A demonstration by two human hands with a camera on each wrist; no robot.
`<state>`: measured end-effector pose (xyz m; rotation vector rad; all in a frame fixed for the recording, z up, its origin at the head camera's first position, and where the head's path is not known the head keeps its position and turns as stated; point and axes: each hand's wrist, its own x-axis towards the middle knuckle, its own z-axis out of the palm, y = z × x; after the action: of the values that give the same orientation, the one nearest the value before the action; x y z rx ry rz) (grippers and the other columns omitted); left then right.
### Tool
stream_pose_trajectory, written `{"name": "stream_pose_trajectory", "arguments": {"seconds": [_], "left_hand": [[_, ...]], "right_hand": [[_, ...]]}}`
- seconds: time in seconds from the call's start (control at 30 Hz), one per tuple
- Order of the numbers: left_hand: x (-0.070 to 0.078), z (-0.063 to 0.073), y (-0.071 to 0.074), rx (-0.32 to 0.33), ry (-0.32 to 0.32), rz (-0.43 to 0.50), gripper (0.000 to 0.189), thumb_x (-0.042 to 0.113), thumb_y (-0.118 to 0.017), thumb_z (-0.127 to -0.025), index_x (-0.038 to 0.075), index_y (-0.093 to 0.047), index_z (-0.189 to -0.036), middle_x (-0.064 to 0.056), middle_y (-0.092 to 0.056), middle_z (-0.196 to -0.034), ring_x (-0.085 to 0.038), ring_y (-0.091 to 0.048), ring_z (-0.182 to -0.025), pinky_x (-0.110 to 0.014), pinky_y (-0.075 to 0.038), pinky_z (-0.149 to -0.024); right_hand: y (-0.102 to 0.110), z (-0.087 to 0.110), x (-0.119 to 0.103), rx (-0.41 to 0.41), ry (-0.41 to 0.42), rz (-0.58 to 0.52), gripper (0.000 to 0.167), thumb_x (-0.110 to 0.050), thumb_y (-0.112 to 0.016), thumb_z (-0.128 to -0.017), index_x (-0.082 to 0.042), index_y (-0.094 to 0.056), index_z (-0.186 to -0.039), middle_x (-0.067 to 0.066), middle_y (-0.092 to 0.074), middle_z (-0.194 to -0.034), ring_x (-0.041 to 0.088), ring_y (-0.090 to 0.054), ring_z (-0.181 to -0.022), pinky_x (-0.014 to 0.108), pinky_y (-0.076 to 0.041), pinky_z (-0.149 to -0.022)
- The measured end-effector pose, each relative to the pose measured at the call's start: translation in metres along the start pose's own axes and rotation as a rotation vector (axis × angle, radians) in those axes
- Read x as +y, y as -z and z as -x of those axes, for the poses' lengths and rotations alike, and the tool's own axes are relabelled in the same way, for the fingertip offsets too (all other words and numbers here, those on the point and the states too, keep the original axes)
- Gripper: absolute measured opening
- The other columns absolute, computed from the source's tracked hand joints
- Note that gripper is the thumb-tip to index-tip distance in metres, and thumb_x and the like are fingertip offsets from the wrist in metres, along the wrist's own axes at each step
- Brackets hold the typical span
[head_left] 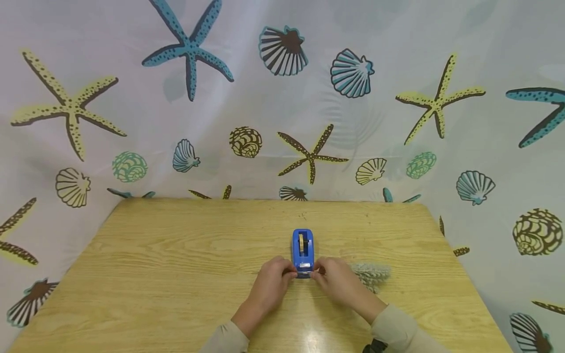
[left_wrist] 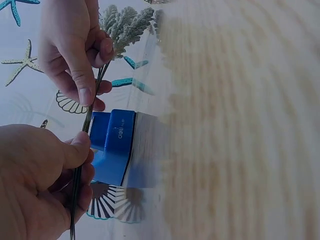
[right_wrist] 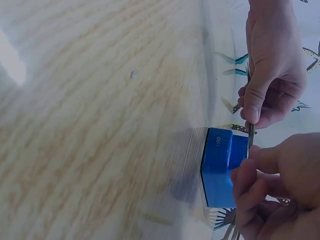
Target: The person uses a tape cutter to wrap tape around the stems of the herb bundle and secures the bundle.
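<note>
A blue tape dispenser (head_left: 303, 261) with a yellowish tape roll (head_left: 301, 243) stands on the table, its cutting end toward me. Across that end runs a bundle of thin dark stems (left_wrist: 76, 192). My left hand (head_left: 272, 279) pinches the stems left of the dispenser, thumb against fingers. On the right, my right hand (head_left: 335, 279) pinches the same stems close to the cutter. Pale grey-green flower-like sprigs (head_left: 375, 273) spread out beyond the right hand, partly hidden by it. Whether tape lies on the stems cannot be made out.
The wood-grain table (head_left: 176, 255) extends around both hands. Behind it and along its sides hangs a pale cloth (head_left: 247, 98) printed with starfish and shells. A small pale speck (right_wrist: 133, 74) lies on the tabletop in the right wrist view.
</note>
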<state>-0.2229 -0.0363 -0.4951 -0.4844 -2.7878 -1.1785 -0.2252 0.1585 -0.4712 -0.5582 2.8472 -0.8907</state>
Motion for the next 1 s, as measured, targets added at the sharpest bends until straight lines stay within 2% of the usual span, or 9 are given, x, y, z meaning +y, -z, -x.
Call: {"name": "stream_pose_trajectory", "arguments": {"seconds": [0.13, 0.27, 0.43, 0.7, 0.8, 0.9, 1.0], "left_hand": [[-0.0013, 0.0003, -0.0021, 0.035, -0.012, 0.009, 0.004, 0.006, -0.072, -0.090, 0.009, -0.073, -0.087, 0.001, -0.067, -0.086, -0.010, -0.060, -0.079, -0.025, -0.055, -0.073], [-0.0027, -0.0003, -0.0042, 0.074, -0.005, 0.031, 0.005, 0.004, -0.074, -0.087, 0.009, -0.073, -0.085, 0.000, -0.067, -0.084, -0.011, -0.061, -0.080, -0.027, -0.055, -0.074], [-0.0027, -0.0027, -0.0050, 0.052, 0.041, 0.051, 0.004, 0.006, -0.073, -0.089, 0.008, -0.072, -0.085, 0.002, -0.064, -0.086, -0.010, -0.059, -0.082, -0.027, -0.054, -0.075], [-0.0051, -0.0048, -0.0047, 0.000, 0.020, -0.004, 0.006, 0.014, -0.069, -0.094, 0.009, -0.072, -0.092, -0.001, -0.069, -0.092, -0.013, -0.062, -0.086, -0.032, -0.055, -0.078], [-0.0070, -0.0049, -0.0053, -0.005, 0.028, 0.002, 0.008, 0.014, -0.067, -0.096, 0.009, -0.073, -0.094, -0.003, -0.072, -0.093, -0.013, -0.065, -0.086, -0.032, -0.056, -0.078], [-0.0083, -0.0049, -0.0062, 0.006, 0.045, 0.021, 0.007, 0.012, -0.068, -0.095, 0.009, -0.073, -0.093, -0.003, -0.072, -0.092, -0.013, -0.065, -0.085, -0.031, -0.056, -0.077], [-0.0082, -0.0046, -0.0066, 0.033, 0.052, 0.038, 0.006, 0.011, -0.069, -0.093, 0.008, -0.073, -0.090, -0.003, -0.072, -0.090, -0.013, -0.065, -0.084, -0.030, -0.056, -0.075]], "right_hand": [[0.0002, -0.0016, -0.0015, -0.034, -0.016, -0.052, 0.022, -0.019, -0.060, -0.101, -0.005, -0.073, -0.090, 0.003, -0.067, -0.074, 0.008, -0.051, -0.057, 0.023, -0.044, -0.051], [0.0001, -0.0019, -0.0026, -0.073, -0.067, -0.113, 0.022, -0.019, -0.057, -0.102, -0.004, -0.067, -0.090, 0.005, -0.063, -0.069, 0.011, -0.052, -0.051, 0.023, -0.043, -0.046], [-0.0008, -0.0018, -0.0010, -0.090, -0.135, -0.204, 0.014, -0.014, -0.058, -0.102, -0.002, -0.063, -0.096, 0.010, -0.064, -0.076, 0.019, -0.062, -0.052, 0.025, -0.047, -0.043], [-0.0023, -0.0029, 0.0036, -0.028, -0.138, -0.240, 0.008, -0.011, -0.061, -0.099, -0.006, -0.063, -0.094, 0.011, -0.066, -0.081, 0.018, -0.062, -0.057, 0.029, -0.049, -0.048], [-0.0036, -0.0025, 0.0046, -0.010, -0.143, -0.263, 0.006, -0.010, -0.062, -0.099, -0.004, -0.063, -0.095, 0.012, -0.067, -0.085, 0.018, -0.063, -0.058, 0.028, -0.050, -0.048], [-0.0057, -0.0029, 0.0049, -0.014, -0.144, -0.275, 0.011, -0.014, -0.063, -0.099, -0.003, -0.063, -0.097, 0.012, -0.068, -0.086, 0.018, -0.063, -0.057, 0.027, -0.051, -0.047], [-0.0072, -0.0043, 0.0040, -0.032, -0.166, -0.280, 0.020, -0.024, -0.061, -0.101, -0.004, -0.063, -0.097, 0.010, -0.069, -0.080, 0.019, -0.063, -0.054, 0.028, -0.049, -0.045]]}}
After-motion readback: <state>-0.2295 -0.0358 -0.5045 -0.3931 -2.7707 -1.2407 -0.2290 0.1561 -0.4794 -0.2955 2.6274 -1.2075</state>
